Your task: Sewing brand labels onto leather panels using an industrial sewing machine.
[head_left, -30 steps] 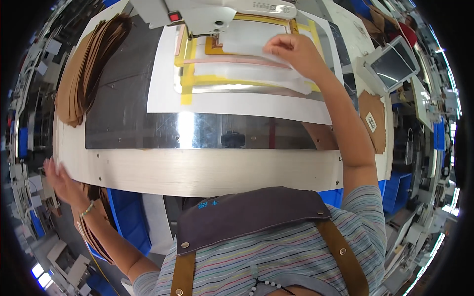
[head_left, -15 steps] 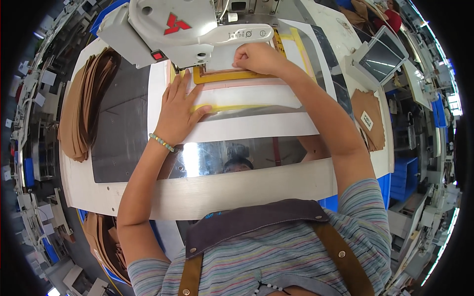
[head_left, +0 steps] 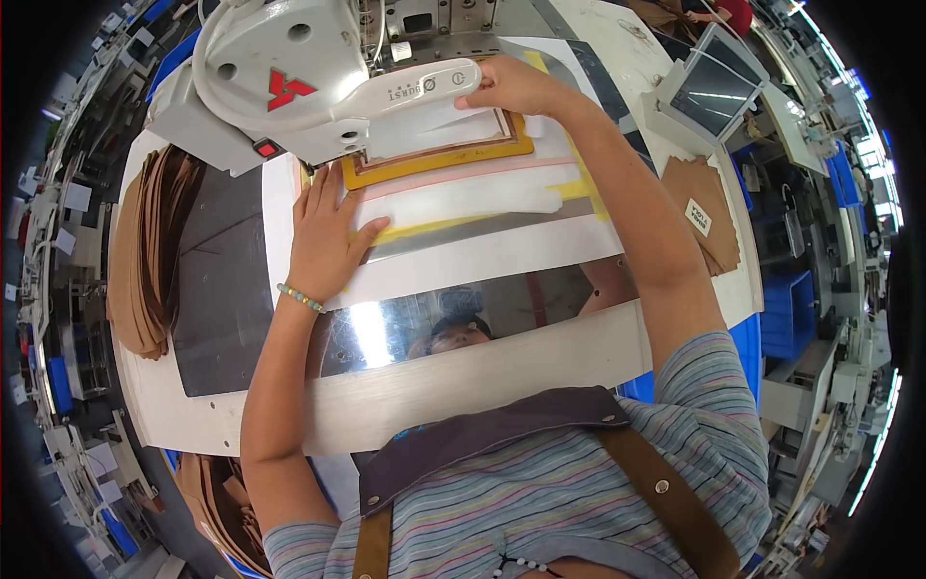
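Note:
A white sewing machine head [head_left: 289,72] with a red emblem reaches in from the far side, its long rounded arm cover [head_left: 424,89] pointing right. Flat beside the needle area, my left hand [head_left: 328,232] rests on a white template sheet [head_left: 415,270], fingers stretched out. Its fingertips lie at the left corner of a yellow-edged frame [head_left: 444,166] set in the template. My right hand [head_left: 516,89] is at the rounded tip of the arm cover, fingers curled and thumb below it. Whatever those fingers may hold is hidden.
Brown fabric pieces hang in a stack [head_left: 145,256] on the left of the table. On the right stand a tilted screen [head_left: 719,87] and a pile of brown pieces with a label [head_left: 702,207]. A shiny metal strip [head_left: 540,314] runs along the near side.
My right hand has moved away from over the frame to the tip of the machine's arm cover. My left hand stays flat on the template. The whole view has tilted slightly.

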The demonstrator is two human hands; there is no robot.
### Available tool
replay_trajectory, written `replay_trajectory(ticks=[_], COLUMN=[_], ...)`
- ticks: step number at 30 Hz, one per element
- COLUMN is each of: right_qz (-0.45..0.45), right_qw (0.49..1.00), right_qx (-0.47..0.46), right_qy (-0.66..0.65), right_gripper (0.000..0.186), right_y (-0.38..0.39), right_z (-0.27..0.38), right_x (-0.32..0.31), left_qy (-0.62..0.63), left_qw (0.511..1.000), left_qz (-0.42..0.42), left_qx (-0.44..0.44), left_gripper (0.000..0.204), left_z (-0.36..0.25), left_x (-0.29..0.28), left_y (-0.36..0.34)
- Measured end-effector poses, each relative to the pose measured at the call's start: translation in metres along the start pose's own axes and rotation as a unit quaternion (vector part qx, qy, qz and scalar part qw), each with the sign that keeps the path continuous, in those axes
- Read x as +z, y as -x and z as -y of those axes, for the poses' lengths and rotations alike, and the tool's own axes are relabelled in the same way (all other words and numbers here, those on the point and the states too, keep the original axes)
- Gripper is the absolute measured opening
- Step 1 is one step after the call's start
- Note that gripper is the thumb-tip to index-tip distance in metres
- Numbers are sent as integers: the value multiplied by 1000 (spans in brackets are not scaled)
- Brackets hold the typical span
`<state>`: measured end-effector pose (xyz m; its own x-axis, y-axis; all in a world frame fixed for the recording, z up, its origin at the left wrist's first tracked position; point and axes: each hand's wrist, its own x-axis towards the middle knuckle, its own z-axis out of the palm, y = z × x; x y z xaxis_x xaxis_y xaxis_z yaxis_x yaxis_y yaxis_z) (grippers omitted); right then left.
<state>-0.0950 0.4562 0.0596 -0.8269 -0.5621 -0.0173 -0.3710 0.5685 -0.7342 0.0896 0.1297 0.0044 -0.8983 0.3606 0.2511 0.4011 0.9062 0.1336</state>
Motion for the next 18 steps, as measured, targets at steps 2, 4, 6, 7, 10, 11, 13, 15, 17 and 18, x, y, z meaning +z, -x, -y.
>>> replay_trajectory(ticks=[2,4,6,7,10,11,13,15,17,18], right_qz=[24,49,76,104,130,130,118,100,-36,-36], right_qw=[1000,998,994,993,991,991,993,994,994,994], right_qx=[-7,-40,-76,-60,-27,-9,-13,-11,-92,-93], right_qy=[-18,6,31,13,-3,0,-17,-32,40,39], right_gripper=[19,18,17,18,19,20,19,19,21,21], right_y=[8,7,2,3,-6,-9,-5,-5,-14,-16], right_z=[0,4,14,21,32,33,49,47,23,22], right_x=[-5,6,23,32,52,56,61,64,74,74], left_qy=[-1,-4,-11,-15,-7,-8,-10,-10,-11,-15], left_qw=[1000,1000,1000,1000,1000,1000,1000,1000,1000,1000], left_qz=[-4,-13,-17,-21,-25,-25,-19,-20,-22,-19], left_qx=[1,0,0,-1,5,7,0,3,8,6], left_gripper=[73,71,70,70,70,70,70,70,71,71], left_z=[-5,-7,-6,-6,-8,-8,-6,-7,-8,-8], left_x=[1,2,3,4,4,3,3,4,2,2], left_y=[-2,-3,-1,0,-1,-2,2,0,-3,-2])
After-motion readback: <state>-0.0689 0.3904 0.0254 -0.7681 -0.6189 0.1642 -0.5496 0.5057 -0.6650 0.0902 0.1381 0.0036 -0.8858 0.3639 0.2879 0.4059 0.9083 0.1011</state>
